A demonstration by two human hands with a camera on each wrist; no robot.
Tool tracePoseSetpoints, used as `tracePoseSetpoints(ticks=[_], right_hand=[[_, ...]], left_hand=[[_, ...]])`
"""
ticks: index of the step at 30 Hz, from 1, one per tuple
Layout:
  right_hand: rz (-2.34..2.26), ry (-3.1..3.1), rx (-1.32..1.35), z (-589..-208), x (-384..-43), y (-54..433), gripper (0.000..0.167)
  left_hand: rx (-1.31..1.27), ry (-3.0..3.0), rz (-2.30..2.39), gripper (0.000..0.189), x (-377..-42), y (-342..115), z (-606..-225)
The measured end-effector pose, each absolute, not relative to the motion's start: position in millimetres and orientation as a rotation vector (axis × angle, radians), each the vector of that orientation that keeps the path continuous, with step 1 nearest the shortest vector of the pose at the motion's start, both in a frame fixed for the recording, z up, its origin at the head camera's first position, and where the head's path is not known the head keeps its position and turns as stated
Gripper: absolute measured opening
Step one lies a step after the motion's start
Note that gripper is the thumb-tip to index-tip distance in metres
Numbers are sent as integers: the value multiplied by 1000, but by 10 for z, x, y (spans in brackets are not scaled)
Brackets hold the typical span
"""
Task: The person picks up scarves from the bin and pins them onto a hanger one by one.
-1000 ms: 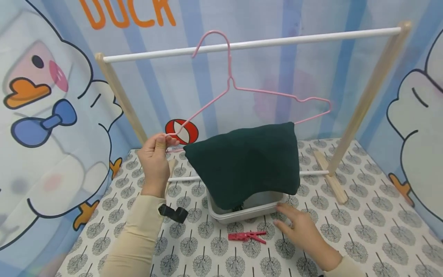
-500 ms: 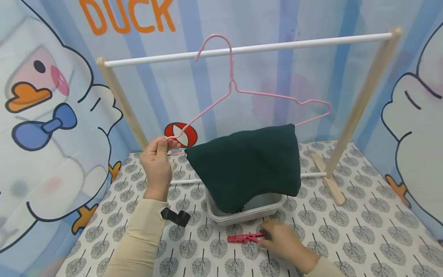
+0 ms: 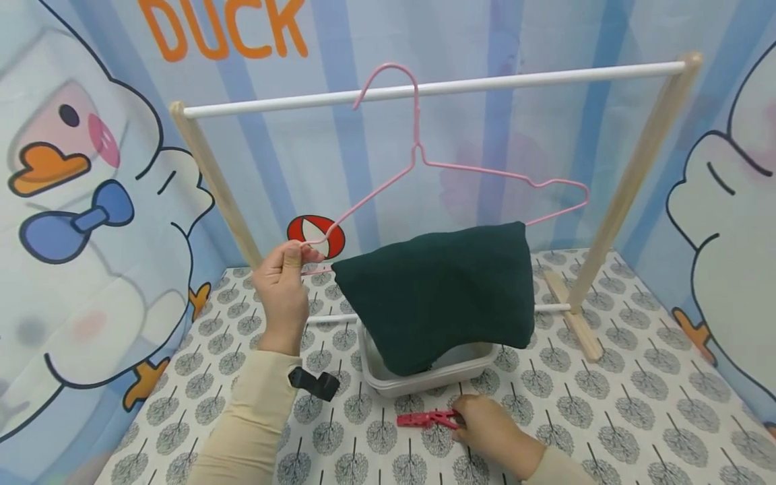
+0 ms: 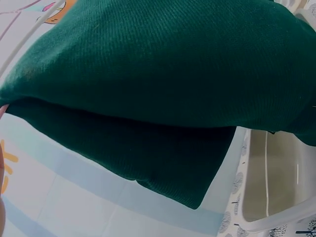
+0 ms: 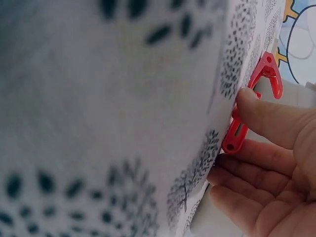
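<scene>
A: Where's the peg?
B: The peg lies at the lower middle of the head view, on the patterned surface, just in front of the tub.

A: And the right hand?
B: It's at the peg's right end. Its grip has the peg between thumb and fingers; how hard they press, I can't tell.

A: The left hand?
B: Left of centre, its grip pinching the left end of the pink hanger.

A: What hangs there?
B: A green cloth, folded over the hanger's lower bar, mid-frame.

A: Anything in the way?
B: The cloth hides much of the tub and part of the rod low on the rack. The hook shows at upper middle, against the white rail; whether they touch, I can't tell.

A: Around that?
B: A backdrop with blue stripes, a duck printed at left, and a black strap on the left sleeve.
</scene>
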State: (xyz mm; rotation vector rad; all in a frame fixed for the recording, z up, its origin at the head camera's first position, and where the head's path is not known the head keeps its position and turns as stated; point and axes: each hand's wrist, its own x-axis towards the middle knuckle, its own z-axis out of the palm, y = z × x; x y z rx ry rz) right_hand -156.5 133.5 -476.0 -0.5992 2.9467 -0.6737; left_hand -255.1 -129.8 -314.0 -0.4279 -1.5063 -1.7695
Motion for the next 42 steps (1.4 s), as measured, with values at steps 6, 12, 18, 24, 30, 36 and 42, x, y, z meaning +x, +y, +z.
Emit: tracePoseSetpoints(ticks=[6, 12, 18, 24, 30, 36, 42], right_hand=[[-691, 2970, -615, -4731, -1544, 1369, 14], [-844, 2909, -681, -4495, -1497, 1455, 22], [-901, 2905, -1066, -3953, -1527, 1520, 25], [-1007, 3103, -1693, -3476, -1614, 1415, 29], [-1018, 3154, -2139, -3087, -1791, 1173, 37], [-1051, 3089, -2290, -2970, -1962, 951, 26], [-1017, 3105, -2305, -2947, -2089, 837, 20]], left_hand=[[-426, -1554, -1735, 27, -2554, -1310, -3174], [-425, -1584, -1700, 31, -2562, -1313, -3216], [-420, -1596, -1694, 27, -2549, -1282, -3232], [-415, -1597, -1722, 24, -2525, -1242, -3232], [-399, -1631, -1675, 25, -2506, -1214, -3250], [-406, -1683, -1625, 23, -2489, -1181, -3276], [-429, -1676, -1664, 24, -2477, -1151, -3262]])
